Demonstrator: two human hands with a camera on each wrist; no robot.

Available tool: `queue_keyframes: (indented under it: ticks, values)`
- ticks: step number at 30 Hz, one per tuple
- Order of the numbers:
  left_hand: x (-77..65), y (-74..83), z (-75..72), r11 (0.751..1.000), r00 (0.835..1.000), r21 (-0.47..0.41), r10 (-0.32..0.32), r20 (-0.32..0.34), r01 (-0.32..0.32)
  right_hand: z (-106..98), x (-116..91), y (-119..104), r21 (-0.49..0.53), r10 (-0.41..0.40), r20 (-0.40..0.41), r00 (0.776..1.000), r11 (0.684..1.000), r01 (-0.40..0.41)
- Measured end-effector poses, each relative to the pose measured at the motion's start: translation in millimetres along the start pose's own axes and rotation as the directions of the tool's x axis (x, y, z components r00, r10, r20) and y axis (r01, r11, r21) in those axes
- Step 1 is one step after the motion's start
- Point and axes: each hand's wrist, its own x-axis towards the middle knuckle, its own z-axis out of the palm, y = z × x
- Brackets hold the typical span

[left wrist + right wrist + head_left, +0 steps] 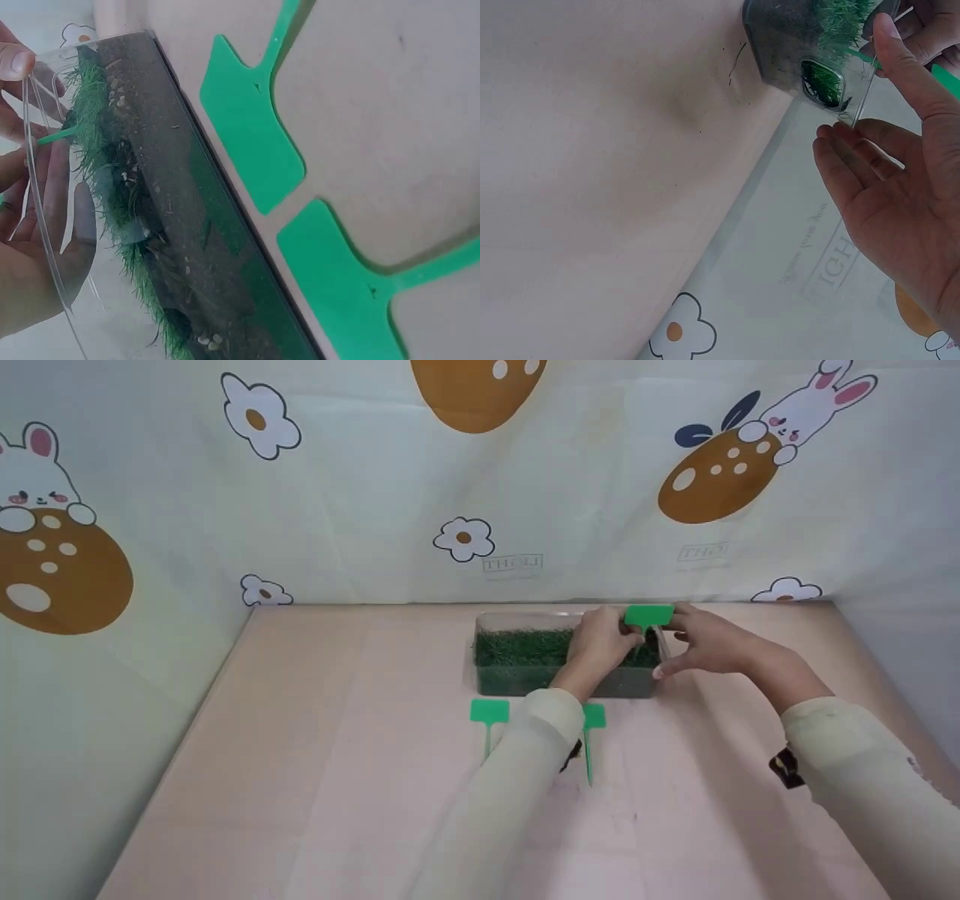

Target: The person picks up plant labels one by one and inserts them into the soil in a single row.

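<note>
A clear plastic box (517, 681) holds dark soil topped with green grass (525, 646). My left hand (600, 641) reaches in over its right half and pinches the thin stem of a green plant label (649, 615). The label stands upright at the box's right end; in the left wrist view its stem (56, 136) meets the grass. My right hand (716, 645) holds that end, thumb on the front corner and fingers towards the back. In the right wrist view the thumb (889, 34) touches the rim. The left fingertips are partly hidden.
Two more green plant labels (489, 711) (594, 716) lie on the pale table (300, 780) in front of the box, partly covered by the left sleeve (487, 810). A printed cloth backdrop (360, 510) rises right behind the box.
</note>
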Motion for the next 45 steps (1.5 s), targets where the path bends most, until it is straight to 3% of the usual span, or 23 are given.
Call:
queue_keyframes:
  ticks: [10, 15, 25, 45]
  values:
    - [0.8, -2.2, 3.0, 0.999, 0.999, -0.001, -0.033, 0.005, 0.033, 2.3, 1.1, 0.9, 0.042, 0.046, 0.012, 0.999, 0.998, -0.046]
    - [1.1, -1.6, 5.2, 1.000, 1.000, 0.018, -0.017, 0.003, 0.017, 0.3, -0.5, 1.2, 0.021, 0.072, 0.002, 0.997, 0.997, -0.072]
    - [3.3, -1.8, 7.6, 0.998, 0.999, 0.036, -0.047, 0.005, 0.047, 0.4, -1.6, 1.8, -0.022, 0.059, 0.000, 0.998, 0.998, -0.059]
    - [7.4, -1.7, 8.4, 0.993, 0.993, 0.027, -0.115, 0.040, 0.114, 3.8, -2.5, 5.1, 0.074, 0.057, 0.000, 0.998, 0.996, -0.057]
